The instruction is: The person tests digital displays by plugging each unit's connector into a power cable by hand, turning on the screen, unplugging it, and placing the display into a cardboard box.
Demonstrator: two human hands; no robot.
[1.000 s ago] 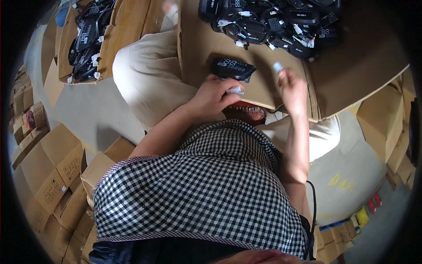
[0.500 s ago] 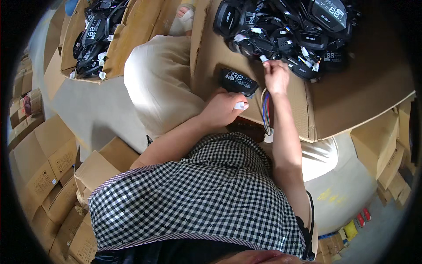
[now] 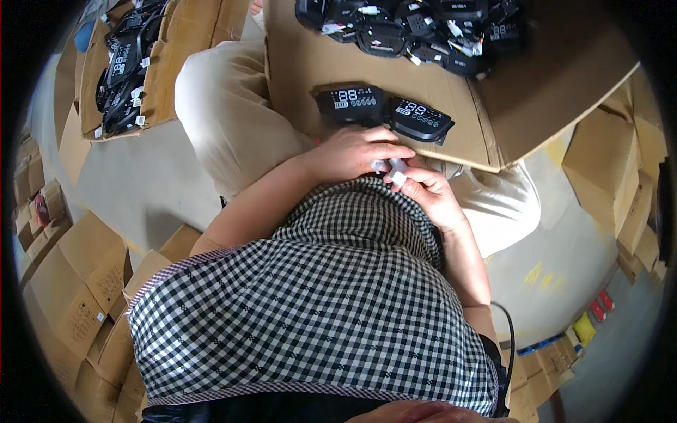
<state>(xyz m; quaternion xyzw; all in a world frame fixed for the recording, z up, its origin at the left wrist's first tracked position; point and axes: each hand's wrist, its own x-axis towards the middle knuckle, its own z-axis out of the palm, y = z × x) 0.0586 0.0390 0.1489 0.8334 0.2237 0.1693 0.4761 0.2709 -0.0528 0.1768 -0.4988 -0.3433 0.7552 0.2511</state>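
Two black digital display units lie side by side on cardboard just beyond my hands: a left display unit (image 3: 350,104) and a right display unit (image 3: 421,121). My left hand (image 3: 350,153) is closed below the left unit, its fingers curled over a white plug connector (image 3: 379,166). Close against it, my right hand (image 3: 434,196) pinches another white plug connector (image 3: 399,178) between thumb and fingers. The two connectors are near each other in front of my checked apron (image 3: 338,233). Their cables are mostly hidden by my hands.
A pile of black display units (image 3: 416,32) with white connectors lies at the far side of the cardboard surface (image 3: 296,67). An open carton (image 3: 187,53) at the far left holds more units. Stacked cartons (image 3: 77,261) stand left, and flattened cardboard (image 3: 606,162) lies right.
My right hand has come back from the pile to meet my left hand, now holding a white connector. A second display unit now lies beside the first. The view has shifted.
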